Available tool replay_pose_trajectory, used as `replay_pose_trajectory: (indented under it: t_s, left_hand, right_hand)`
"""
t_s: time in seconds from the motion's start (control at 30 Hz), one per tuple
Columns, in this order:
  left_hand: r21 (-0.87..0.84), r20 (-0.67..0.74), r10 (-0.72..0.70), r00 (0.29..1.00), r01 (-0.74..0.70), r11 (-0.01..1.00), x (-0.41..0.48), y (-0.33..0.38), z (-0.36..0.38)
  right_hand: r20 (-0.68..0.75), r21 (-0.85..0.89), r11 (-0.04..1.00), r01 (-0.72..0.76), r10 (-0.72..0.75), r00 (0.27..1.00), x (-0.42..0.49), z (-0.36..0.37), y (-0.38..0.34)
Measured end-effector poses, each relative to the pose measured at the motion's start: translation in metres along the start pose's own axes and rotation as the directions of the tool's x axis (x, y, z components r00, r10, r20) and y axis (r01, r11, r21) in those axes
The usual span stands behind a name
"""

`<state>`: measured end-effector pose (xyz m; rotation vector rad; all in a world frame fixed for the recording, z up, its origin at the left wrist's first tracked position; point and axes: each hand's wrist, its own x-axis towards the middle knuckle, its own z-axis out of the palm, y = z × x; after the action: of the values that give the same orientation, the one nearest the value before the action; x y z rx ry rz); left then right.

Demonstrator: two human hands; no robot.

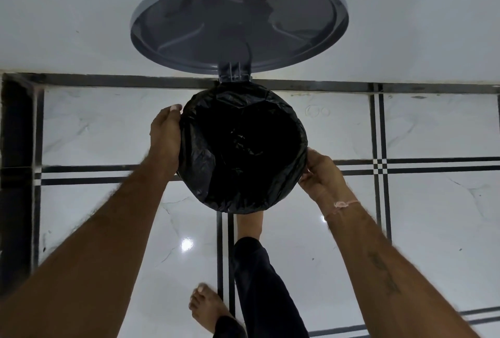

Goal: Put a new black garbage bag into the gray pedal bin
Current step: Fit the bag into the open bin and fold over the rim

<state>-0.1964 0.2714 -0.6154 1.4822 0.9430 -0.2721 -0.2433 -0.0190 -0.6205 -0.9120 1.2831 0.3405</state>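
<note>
I look straight down into the pedal bin, whose gray lid (238,21) stands open against the wall. A black garbage bag (243,148) lines the bin and is folded over its rim all round, hiding the bin's body. My left hand (165,137) lies flat against the bag on the left side of the rim, thumb on top. My right hand (322,175) pinches the bag's folded edge at the lower right of the rim.
The bin stands on a white marble floor (433,216) with black inlay lines, close to a white wall (405,26). My right foot (249,225) reaches under the bin's front; my left foot (208,308) is behind it.
</note>
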Motion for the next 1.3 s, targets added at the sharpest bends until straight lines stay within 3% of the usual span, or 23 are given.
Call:
replay_pose_trajectory:
  t_s: [0.1,0.17,0.3,0.53,0.73,0.87,1.07,1.2,1.3]
  left_hand:
    - [0.052,-0.204,0.062,0.977,-0.053,0.997,-0.014,-0.017,-0.009]
    - [0.027,-0.282,0.016,0.959,-0.009,1.0,-0.025,-0.036,-0.016]
    - [-0.273,-0.133,-0.276,0.952,0.233,0.934,-0.051,-0.063,-0.023]
    - [-0.443,-0.045,-0.375,0.926,0.318,0.838,-0.052,-0.065,-0.028]
    - [-0.514,0.036,-0.4,0.916,0.361,0.778,-0.06,-0.073,-0.029]
    - [-0.549,0.169,-0.374,0.912,0.402,0.733,-0.072,-0.083,-0.03]
    - [-0.636,0.182,-0.357,0.916,0.387,0.668,-0.075,-0.093,-0.023]
    - [-0.66,0.219,-0.442,0.87,0.466,0.589,-0.094,-0.104,-0.02]
    - [-0.671,0.277,-0.487,0.828,0.529,0.519,-0.109,-0.118,-0.016]
  right_hand:
    - [0.006,-0.074,0.989,0.125,-0.125,0.992,-0.01,-0.003,0.01]
    - [0.025,-0.147,0.972,0.182,-0.18,0.983,-0.017,-0.002,0.017]
    - [-0.033,-0.1,0.987,0.125,-0.129,0.991,-0.021,-0.003,0.026]
    - [-0.023,0.048,0.999,0.017,-0.016,1.0,0.0,-0.004,0.028]
    - [-0.076,0.07,0.996,0.049,-0.043,0.996,-0.009,-0.007,0.031]
    - [0.001,0.1,0.993,0.055,-0.056,0.998,-0.017,-0.017,0.039]
    - [0.034,0.121,0.992,0.031,-0.036,0.999,-0.007,-0.018,0.048]
    - [0.042,0.184,0.981,0.065,-0.074,0.996,-0.019,-0.017,0.054]
    - [0.081,0.213,0.977,0.008,-0.025,0.996,-0.03,-0.025,0.064]
